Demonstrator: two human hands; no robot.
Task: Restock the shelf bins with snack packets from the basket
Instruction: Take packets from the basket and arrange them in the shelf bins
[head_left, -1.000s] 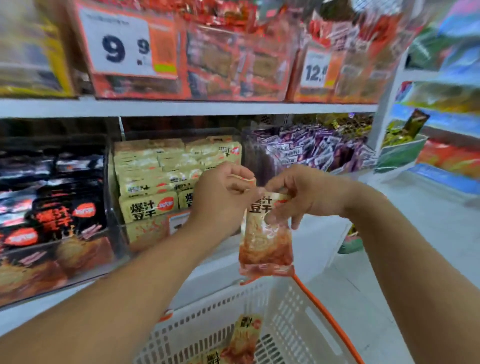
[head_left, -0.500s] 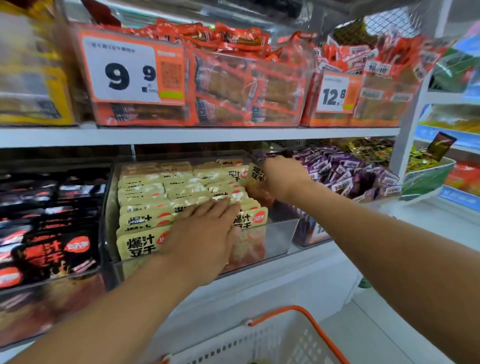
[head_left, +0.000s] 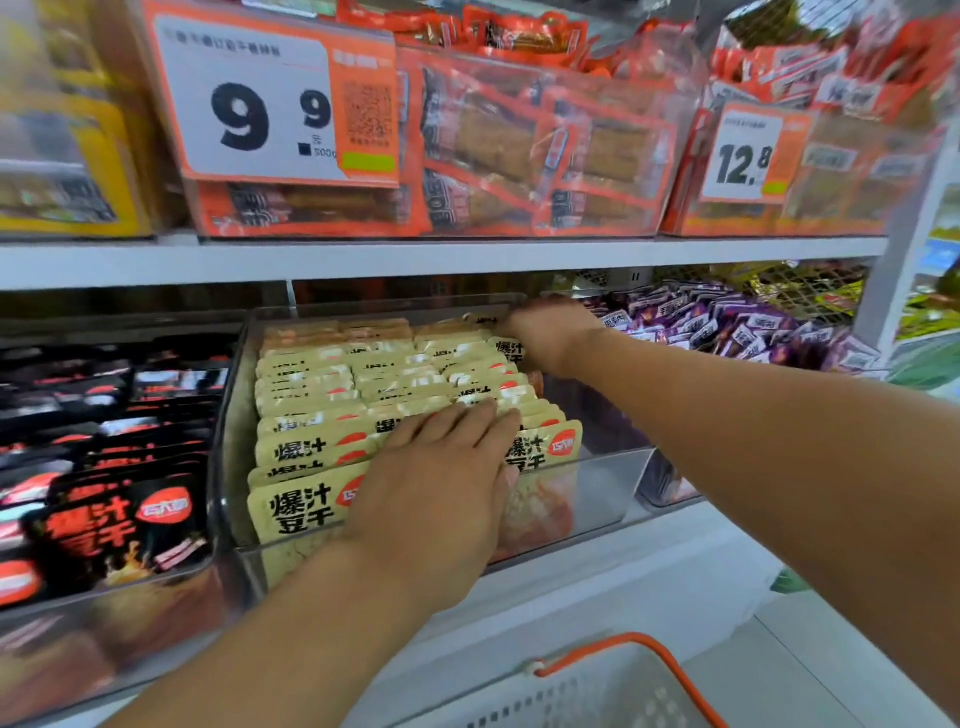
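Hands: two; your left hand (head_left: 441, 499) lies flat, fingers straight, on the beige packets (head_left: 322, 410).
Right hand (head_left: 550, 332): at 1 o'clock in the clear bin (head_left: 613, 478); grip blurred, cannot tell.
Basket (head_left: 597, 686): one, 6 o'clock.
Price tags: two.
Surface: white shelf (head_left: 467, 254).

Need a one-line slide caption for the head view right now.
Left hand presses flat on beige packets in clear bin; right hand reaches its back row.

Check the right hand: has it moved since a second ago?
Yes. The right hand has gone from in front of the shelf, above the basket, up and back to the rear of the clear bin of beige packets.
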